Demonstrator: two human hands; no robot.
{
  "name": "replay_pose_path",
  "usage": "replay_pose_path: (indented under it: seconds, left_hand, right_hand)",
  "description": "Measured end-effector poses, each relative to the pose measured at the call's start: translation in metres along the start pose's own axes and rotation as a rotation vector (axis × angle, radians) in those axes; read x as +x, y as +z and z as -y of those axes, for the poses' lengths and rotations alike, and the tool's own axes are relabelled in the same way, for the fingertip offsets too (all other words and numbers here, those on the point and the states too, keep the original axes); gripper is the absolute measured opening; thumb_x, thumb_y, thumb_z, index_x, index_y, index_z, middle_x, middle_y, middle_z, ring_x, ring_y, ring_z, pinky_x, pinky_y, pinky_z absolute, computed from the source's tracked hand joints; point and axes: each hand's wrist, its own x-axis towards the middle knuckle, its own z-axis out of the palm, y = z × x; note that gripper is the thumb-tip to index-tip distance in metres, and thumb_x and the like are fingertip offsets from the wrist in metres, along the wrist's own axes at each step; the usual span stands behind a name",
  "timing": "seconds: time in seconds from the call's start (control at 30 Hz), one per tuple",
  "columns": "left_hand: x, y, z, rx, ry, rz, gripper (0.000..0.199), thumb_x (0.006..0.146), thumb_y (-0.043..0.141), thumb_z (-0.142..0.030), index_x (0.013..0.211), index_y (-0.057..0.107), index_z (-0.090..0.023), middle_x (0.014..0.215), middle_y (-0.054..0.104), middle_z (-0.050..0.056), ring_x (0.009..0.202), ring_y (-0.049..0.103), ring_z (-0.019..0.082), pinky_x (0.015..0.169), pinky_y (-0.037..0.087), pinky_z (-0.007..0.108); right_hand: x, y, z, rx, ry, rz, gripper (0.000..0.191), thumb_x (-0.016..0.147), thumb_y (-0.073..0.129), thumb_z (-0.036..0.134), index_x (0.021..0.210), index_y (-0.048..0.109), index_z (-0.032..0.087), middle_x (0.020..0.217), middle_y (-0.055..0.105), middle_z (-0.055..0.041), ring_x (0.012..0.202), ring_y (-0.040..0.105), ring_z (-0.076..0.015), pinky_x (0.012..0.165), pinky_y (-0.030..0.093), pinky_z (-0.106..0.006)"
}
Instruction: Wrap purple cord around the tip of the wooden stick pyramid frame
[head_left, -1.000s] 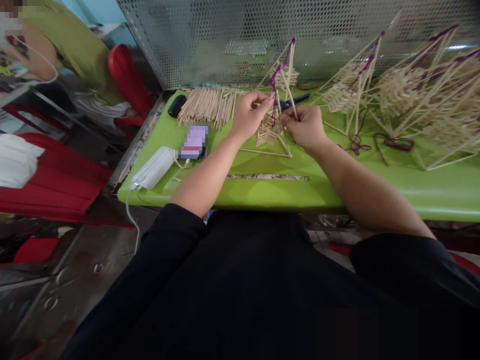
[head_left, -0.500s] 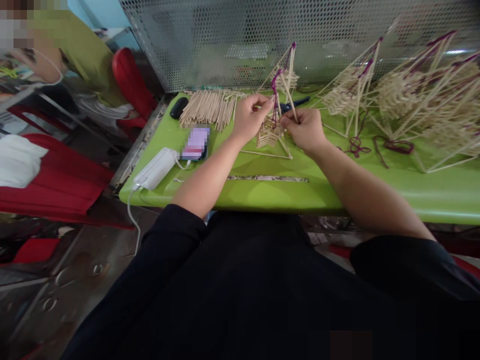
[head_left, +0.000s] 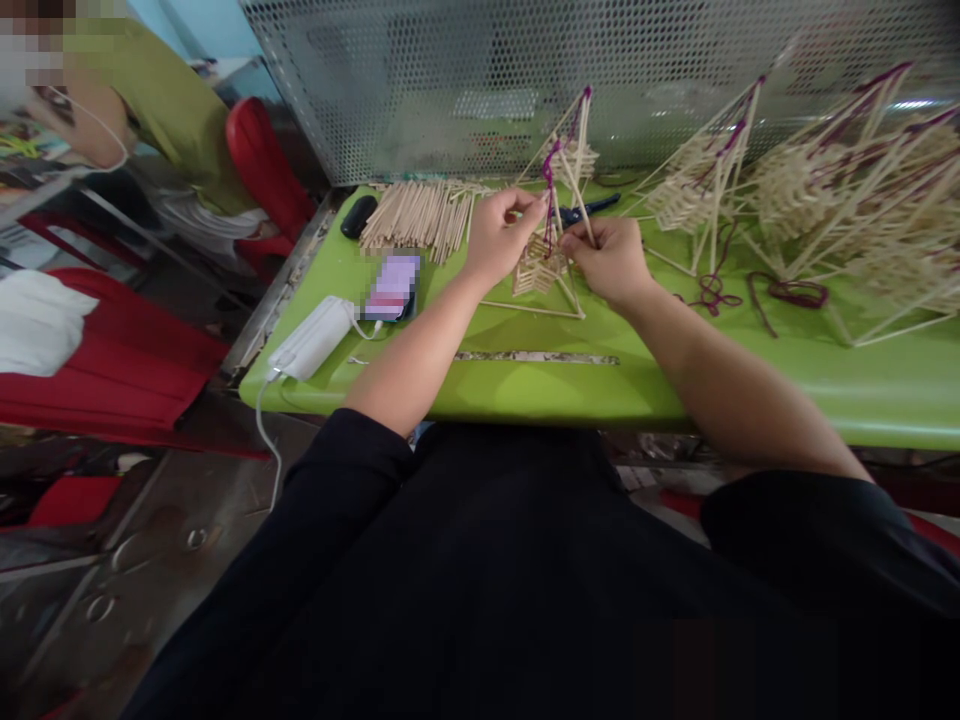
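In front of me on the green table is a wooden stick frame (head_left: 574,180) with purple cord (head_left: 550,165) knotted round its top. A small woven stick piece (head_left: 534,275) hangs low inside it. My left hand (head_left: 504,235) is closed in a pinch on the cord, just below the knot. My right hand (head_left: 616,262) grips one slanting stick of the frame near its lower end, fingers curled around it. Some of what lies between the fingertips is hidden. Right behind my hands is a dark-handled tool (head_left: 592,208), partly covered.
Loose sticks (head_left: 420,215) lie in a pile at left, near a phone (head_left: 394,285) and a white power bank (head_left: 315,335) with a cable. Several similar stick frames (head_left: 690,185) stand at right, with loose cord (head_left: 716,293). A perforated metal panel (head_left: 480,80) closes the back. Another person sits far left.
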Motion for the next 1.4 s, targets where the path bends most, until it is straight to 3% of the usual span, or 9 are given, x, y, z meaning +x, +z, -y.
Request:
replay_pose_path:
  seconds: [0.1, 0.27, 0.47, 0.67, 1.03, 1.17, 1.27, 1.4]
  left_hand:
    - [0.000, -0.001, -0.002, -0.002, 0.005, -0.003, 0.082, 0.096, 0.046, -0.102, 0.088, 0.071, -0.024, 0.085, 0.072, 0.007, 0.084, 0.073, 0.025, 0.080, 0.057, 0.043]
    - [0.000, 0.001, 0.000, -0.020, 0.007, -0.023, 0.083, 0.094, 0.047, -0.104, 0.086, 0.071, -0.025, 0.085, 0.073, 0.007, 0.084, 0.074, 0.025, 0.077, 0.057, 0.044]
    - [-0.001, 0.002, 0.002, 0.032, -0.025, 0.013, 0.082, 0.099, 0.038, -0.100, 0.092, 0.074, -0.028, 0.089, 0.079, 0.005, 0.089, 0.073, 0.022, 0.080, 0.057, 0.045]
    - [0.000, 0.001, -0.001, -0.015, -0.029, -0.006, 0.082, 0.093, 0.050, -0.103, 0.089, 0.072, -0.024, 0.087, 0.076, 0.008, 0.086, 0.074, 0.025, 0.079, 0.056, 0.044]
    - [0.000, 0.001, 0.002, 0.027, -0.046, 0.012, 0.083, 0.097, 0.041, -0.102, 0.092, 0.074, -0.026, 0.095, 0.079, 0.007, 0.091, 0.074, 0.024, 0.083, 0.057, 0.046]
    - [0.001, 0.000, 0.003, 0.016, -0.016, 0.013, 0.088, 0.092, 0.046, -0.105, 0.092, 0.075, -0.022, 0.096, 0.078, 0.009, 0.094, 0.078, 0.028, 0.086, 0.060, 0.048]
    - [0.002, 0.000, 0.004, 0.019, -0.025, 0.009, 0.087, 0.092, 0.046, -0.105, 0.094, 0.077, -0.024, 0.099, 0.078, 0.008, 0.098, 0.079, 0.030, 0.091, 0.063, 0.052]
    - [0.001, 0.001, 0.006, 0.014, -0.037, 0.007, 0.085, 0.094, 0.045, -0.104, 0.094, 0.079, -0.025, 0.103, 0.079, 0.007, 0.102, 0.080, 0.032, 0.094, 0.065, 0.056]
  right_hand:
    - [0.000, 0.000, 0.000, -0.001, -0.001, 0.004, 0.058, 0.086, 0.086, 0.077, 0.075, 0.067, 0.022, 0.066, 0.041, -0.0025, 0.063, 0.037, -0.0156, 0.054, 0.042, -0.035]
    - [0.000, 0.000, 0.000, 0.005, 0.003, 0.009, 0.051, 0.087, 0.087, 0.068, 0.074, 0.066, 0.023, 0.067, 0.041, -0.0027, 0.064, 0.035, -0.0159, 0.057, 0.041, -0.036]
    - [0.000, 0.001, 0.004, 0.008, 0.010, 0.007, 0.054, 0.086, 0.086, 0.072, 0.073, 0.067, 0.024, 0.064, 0.041, -0.0018, 0.061, 0.032, -0.0148, 0.052, 0.039, -0.036]
    - [0.000, 0.001, 0.003, 0.021, 0.017, 0.007, 0.048, 0.086, 0.088, 0.066, 0.073, 0.070, 0.023, 0.065, 0.041, -0.0019, 0.060, 0.031, -0.0141, 0.053, 0.039, -0.036]
    - [-0.001, -0.001, 0.004, 0.000, 0.027, 0.018, 0.048, 0.088, 0.089, 0.064, 0.076, 0.067, 0.024, 0.067, 0.042, -0.0021, 0.063, 0.035, -0.0161, 0.057, 0.042, -0.037]
    - [0.001, -0.004, -0.001, 0.026, 0.030, 0.014, 0.063, 0.083, 0.087, 0.080, 0.068, 0.062, 0.024, 0.063, 0.042, -0.0014, 0.060, 0.032, -0.0143, 0.053, 0.034, -0.034]
    - [0.006, -0.007, -0.006, 0.066, 0.059, -0.022, 0.074, 0.079, 0.077, 0.097, 0.071, 0.069, 0.024, 0.059, 0.043, -0.0011, 0.055, 0.033, -0.0143, 0.050, 0.027, -0.034]
    - [0.011, -0.012, -0.010, 0.106, 0.110, -0.035, 0.081, 0.075, 0.069, 0.107, 0.078, 0.072, 0.026, 0.054, 0.040, 0.0006, 0.049, 0.036, -0.0153, 0.048, 0.027, -0.035]
